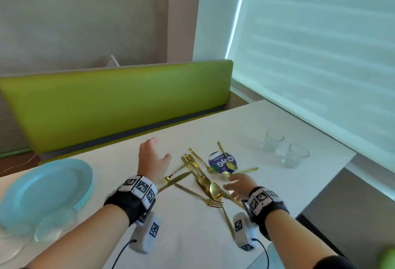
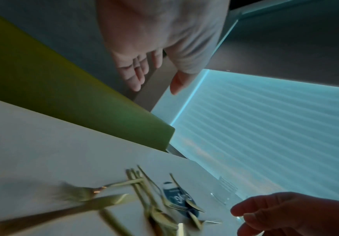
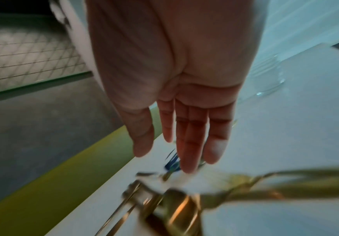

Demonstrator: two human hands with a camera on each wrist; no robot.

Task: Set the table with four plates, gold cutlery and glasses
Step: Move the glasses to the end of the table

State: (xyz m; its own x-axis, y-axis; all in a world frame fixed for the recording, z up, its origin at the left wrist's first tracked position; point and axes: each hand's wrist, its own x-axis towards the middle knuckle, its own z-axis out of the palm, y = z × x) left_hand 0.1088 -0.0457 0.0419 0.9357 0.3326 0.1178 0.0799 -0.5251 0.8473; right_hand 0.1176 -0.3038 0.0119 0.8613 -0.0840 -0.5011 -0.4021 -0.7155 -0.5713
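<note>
Gold cutlery (image 1: 203, 180) scattered mid-table, left hand (image 1: 150, 158) and right hand (image 1: 240, 185) both spread above it, gripping nothing, plates (image 1: 46, 187) stacked left, glasses (image 1: 284, 147) far right.

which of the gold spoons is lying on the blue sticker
The small gold spoon farthest from the hands: its bowl rests on the round blue sticker; the other spoons lie in the pile on white table.

The cutlery (image 1: 201, 180) was polished gold-coloured metal, catching bright glints. The plates (image 1: 46, 187) looked like glossy pale-blue glazed ware. The glasses (image 1: 274, 141) were clear and smooth. The desk (image 1: 245, 123) had a matt white surface. The bench back (image 1: 111, 101) was smooth green upholstery with a slight sheen.
</note>
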